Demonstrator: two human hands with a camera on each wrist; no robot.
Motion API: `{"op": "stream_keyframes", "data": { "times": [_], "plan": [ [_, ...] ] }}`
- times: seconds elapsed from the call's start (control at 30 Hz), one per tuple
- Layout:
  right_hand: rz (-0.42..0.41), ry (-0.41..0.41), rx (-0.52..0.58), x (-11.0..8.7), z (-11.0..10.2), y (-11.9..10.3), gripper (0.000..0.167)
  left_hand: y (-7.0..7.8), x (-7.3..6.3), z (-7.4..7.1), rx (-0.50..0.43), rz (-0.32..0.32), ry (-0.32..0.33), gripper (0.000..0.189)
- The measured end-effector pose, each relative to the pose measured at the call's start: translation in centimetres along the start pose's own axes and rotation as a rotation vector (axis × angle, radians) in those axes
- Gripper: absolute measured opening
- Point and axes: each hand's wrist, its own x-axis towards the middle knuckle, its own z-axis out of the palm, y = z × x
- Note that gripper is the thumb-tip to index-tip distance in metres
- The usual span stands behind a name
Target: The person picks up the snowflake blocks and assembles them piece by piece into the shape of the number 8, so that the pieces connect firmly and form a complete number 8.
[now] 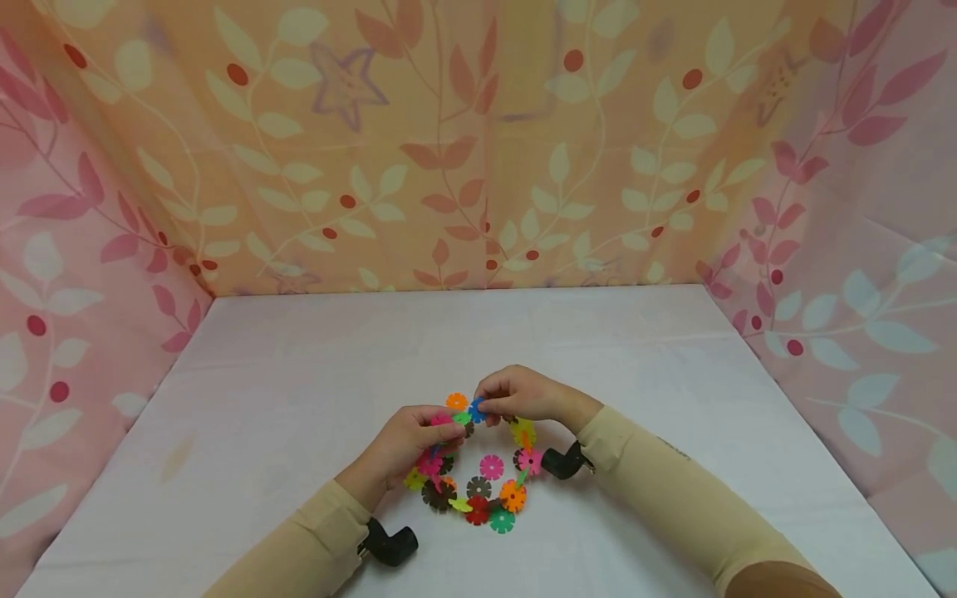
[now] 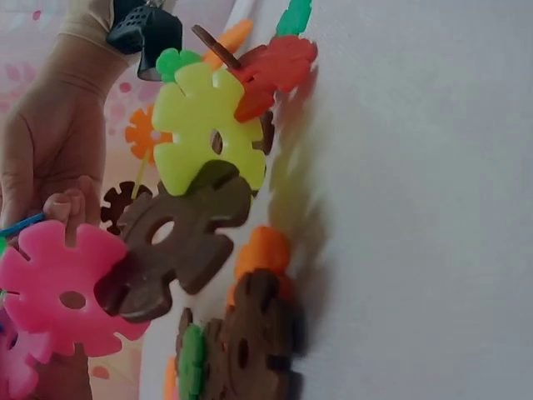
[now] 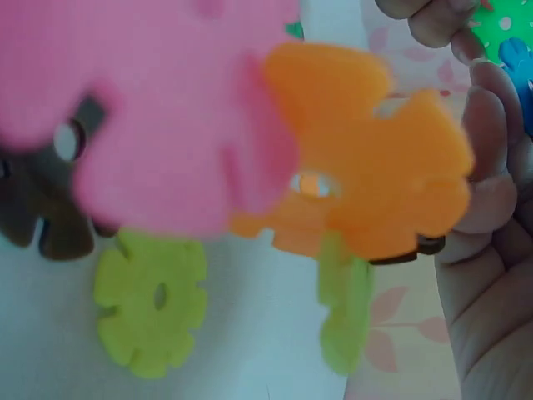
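A ring of linked plastic snowflake discs [image 1: 477, 510] in many colours lies on the table in front of me. At the ring's far left side, my left hand [image 1: 409, 440] grips it between thumb and fingers, close to a green disc [image 1: 462, 419] and a pink one [image 1: 441, 419]. My right hand [image 1: 527, 394] pinches a blue snowflake disc [image 1: 476, 409] right beside that green disc. Whether the blue and green discs are joined is hidden by fingers. The left wrist view shows yellow [image 2: 200, 125] and brown [image 2: 179, 237] discs slotted together; an orange disc [image 3: 366, 158] shows in the right wrist view.
Inside the ring lie a loose-looking pink disc [image 1: 491, 467] and a grey-brown one [image 1: 478, 487]. A green disc [image 1: 502, 522] is at its near edge. Black wrist cameras [image 1: 392, 544] hang under both sleeves. Patterned curtains [image 1: 449, 149] border the white table [image 1: 299, 357].
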Motion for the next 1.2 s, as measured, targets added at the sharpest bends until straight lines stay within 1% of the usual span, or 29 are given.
{"op": "stream_keyframes", "data": {
  "times": [0.13, 0.27, 0.43, 0.63, 0.77, 0.93, 1.03, 1.2],
  "plan": [
    [-0.057, -0.003, -0.005, -0.6, -0.3, -0.2, 0.015, 0.8, -0.6, 0.5, 0.072, -0.010, 0.018, 0.041],
    [-0.148, -0.021, -0.012, -1.3, -0.6, -0.3, 0.016, 1.8, -1.5, 1.2, 0.121, 0.010, 0.017, 0.034],
    [-0.221, -0.036, -0.005, -2.1, -0.9, -0.5, 0.015, 2.6, -2.1, 2.0, 0.154, 0.041, -0.001, 0.031],
    [-0.287, -0.037, 0.015, -2.7, -1.4, -1.0, 0.013, 2.9, -2.3, 2.3, 0.178, 0.043, 0.000, 0.033],
    [-0.294, -0.043, -0.017, -2.8, -1.4, -1.3, 0.012, 2.9, -2.1, 2.3, 0.191, 0.044, 0.004, 0.035],
    [-0.252, -0.021, -0.052, -3.0, -1.3, -1.6, 0.010, 2.8, -2.0, 2.2, 0.200, 0.043, 0.011, 0.034],
    [-0.224, -0.008, -0.049, -3.1, -1.3, -1.7, 0.010, 2.8, -1.9, 2.2, 0.195, 0.045, 0.014, 0.033],
    [-0.190, 0.001, -0.014, -3.1, -1.4, -1.6, 0.009, 2.8, -1.8, 2.1, 0.190, 0.051, 0.024, 0.033]
  ]
}}
